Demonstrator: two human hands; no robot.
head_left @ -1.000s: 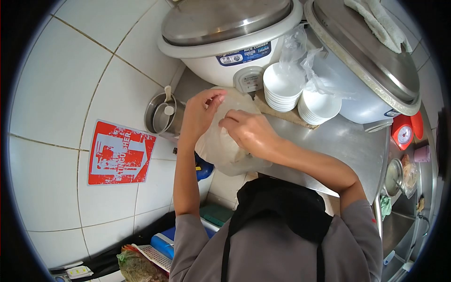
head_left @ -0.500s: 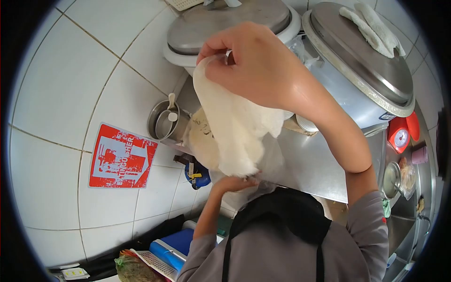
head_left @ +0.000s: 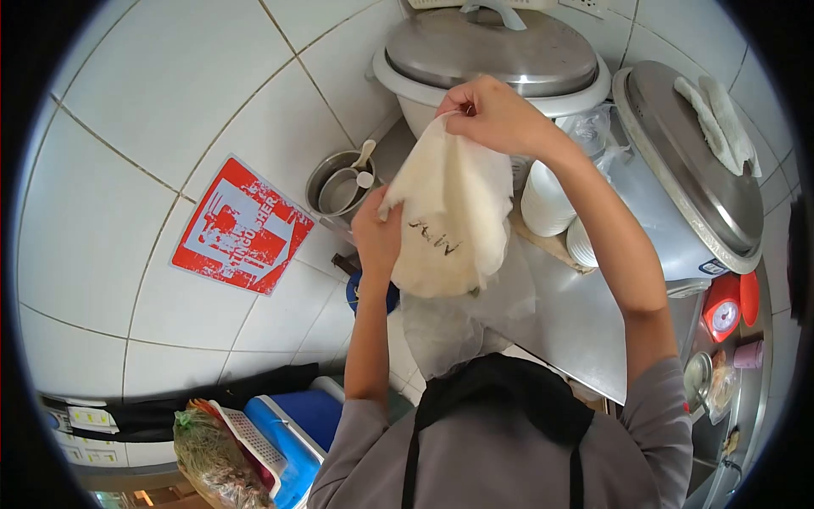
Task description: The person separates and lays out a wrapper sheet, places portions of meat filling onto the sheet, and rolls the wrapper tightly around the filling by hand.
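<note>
A cream-coloured cloth bag [head_left: 441, 246] with dark handwritten marks hangs between my hands. My right hand [head_left: 500, 117] pinches its top corner, in front of the large rice cooker [head_left: 492, 51]. My left hand [head_left: 378, 229] grips the left edge of the cloth, lower down, beside the metal pot [head_left: 326, 182]. Below and behind the cloth hangs a thin, see-through plastic bag [head_left: 449, 327], close to my apron. What the cloth bag holds, if anything, is hidden.
Stacked white bowls [head_left: 545, 199] stand right of the cloth on the steel counter [head_left: 577, 322]. A second cooker [head_left: 695, 136] with a white towel [head_left: 719, 123] is at the right. Beyond are a red scale [head_left: 722, 314] and, lower left, a blue box [head_left: 292, 433].
The view has shifted. My left hand has come up from beneath the cloth to its left edge. The cloth, earlier bunched, now hangs more spread, with its marks facing me.
</note>
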